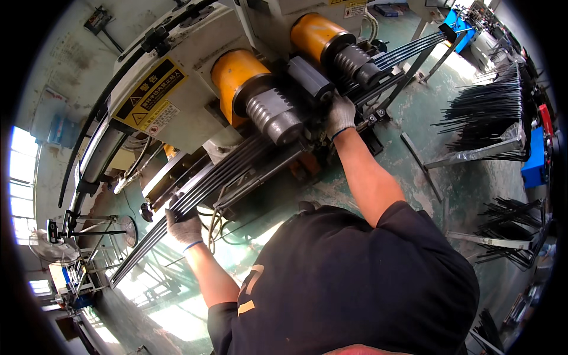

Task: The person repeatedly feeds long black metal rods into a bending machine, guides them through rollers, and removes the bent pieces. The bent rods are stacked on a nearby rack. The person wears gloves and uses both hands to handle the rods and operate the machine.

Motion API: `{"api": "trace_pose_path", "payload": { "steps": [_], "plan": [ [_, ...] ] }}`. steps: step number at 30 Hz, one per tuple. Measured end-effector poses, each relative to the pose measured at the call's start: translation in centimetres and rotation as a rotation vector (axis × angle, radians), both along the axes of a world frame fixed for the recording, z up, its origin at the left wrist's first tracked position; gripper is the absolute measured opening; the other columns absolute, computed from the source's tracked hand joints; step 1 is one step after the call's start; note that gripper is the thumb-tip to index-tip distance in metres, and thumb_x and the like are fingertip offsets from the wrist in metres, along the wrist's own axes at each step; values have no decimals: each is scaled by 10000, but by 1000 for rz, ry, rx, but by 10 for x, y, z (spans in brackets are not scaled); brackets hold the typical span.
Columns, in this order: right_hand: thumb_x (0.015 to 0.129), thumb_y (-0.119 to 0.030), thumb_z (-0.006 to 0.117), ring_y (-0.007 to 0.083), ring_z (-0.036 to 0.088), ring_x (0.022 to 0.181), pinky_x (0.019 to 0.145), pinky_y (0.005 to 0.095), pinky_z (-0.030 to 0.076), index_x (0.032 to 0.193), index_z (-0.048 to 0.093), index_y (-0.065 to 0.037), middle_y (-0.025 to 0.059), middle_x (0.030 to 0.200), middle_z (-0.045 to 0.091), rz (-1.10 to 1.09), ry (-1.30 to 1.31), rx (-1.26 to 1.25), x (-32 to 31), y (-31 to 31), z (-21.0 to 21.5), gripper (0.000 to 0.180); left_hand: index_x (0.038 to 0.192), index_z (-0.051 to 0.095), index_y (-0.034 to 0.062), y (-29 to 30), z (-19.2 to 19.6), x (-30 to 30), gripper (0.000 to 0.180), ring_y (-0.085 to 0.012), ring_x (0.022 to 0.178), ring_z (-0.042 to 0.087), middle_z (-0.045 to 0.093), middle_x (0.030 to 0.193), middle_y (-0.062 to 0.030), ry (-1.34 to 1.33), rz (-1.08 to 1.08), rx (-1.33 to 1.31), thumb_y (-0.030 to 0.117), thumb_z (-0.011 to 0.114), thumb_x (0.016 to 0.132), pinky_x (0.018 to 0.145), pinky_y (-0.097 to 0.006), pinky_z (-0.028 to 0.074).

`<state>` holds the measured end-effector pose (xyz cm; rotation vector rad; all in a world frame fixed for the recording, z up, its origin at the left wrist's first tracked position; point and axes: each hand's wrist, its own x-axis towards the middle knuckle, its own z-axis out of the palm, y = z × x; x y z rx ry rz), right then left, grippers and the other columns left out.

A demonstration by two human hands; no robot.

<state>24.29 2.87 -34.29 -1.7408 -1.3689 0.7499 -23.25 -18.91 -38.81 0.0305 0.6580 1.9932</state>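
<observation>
While the left hand (184, 228), gloved, curls its fingers around the bundle of dark metal rods (201, 190) at lower left, the right hand (340, 115), also gloved, presses closed fingers onto the same rods at upper centre, between two ribbed steel rollers (278, 115) with two orange cylinders (234, 74) behind.
</observation>
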Motion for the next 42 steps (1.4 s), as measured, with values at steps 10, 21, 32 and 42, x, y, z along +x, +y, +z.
{"api": "trace_pose_path", "payload": {
  "steps": [10, 21, 32, 42],
  "plan": [
    [1025, -220, 662, 202, 663, 901, 803, 353, 531, 1275, 649, 42, 61, 1017, 703, -96, 599, 216, -4, -26, -21, 363, 1187, 664, -66, 24, -9, 16, 332, -374, 1187, 642, 693, 1216, -220, 44, 124, -39, 226, 570, 1061, 1092, -558, 515],
    [1006, -363, 709, 173, 622, 1013, 931, 327, 482, 1273, 636, 32, 65, 1149, 697, -369, 994, 77, 57, -73, -87, 482, 1303, 616, -84, -6, -5, -22, 405, -374, 1280, 610, 668, 1330, -216, 1, 288, -91, 231, 462, 1101, 1163, -536, 452],
    [1040, -276, 671, 208, 648, 1063, 955, 352, 509, 1233, 641, 34, 105, 1213, 698, -269, 1005, -54, 32, -96, -124, 367, 1220, 638, -22, 22, 12, 46, 269, -330, 1147, 671, 707, 1182, -187, -8, 383, -238, 187, 567, 1067, 1076, -497, 540],
    [1015, -188, 664, 205, 674, 1003, 839, 347, 561, 1340, 649, -45, 64, 1196, 693, -232, 807, -340, 7, -145, -164, 356, 1347, 584, 22, -51, 9, -64, 496, -371, 1279, 583, 625, 1383, -188, -114, 241, 142, 381, 645, 1011, 1122, -600, 436]
  ]
}}
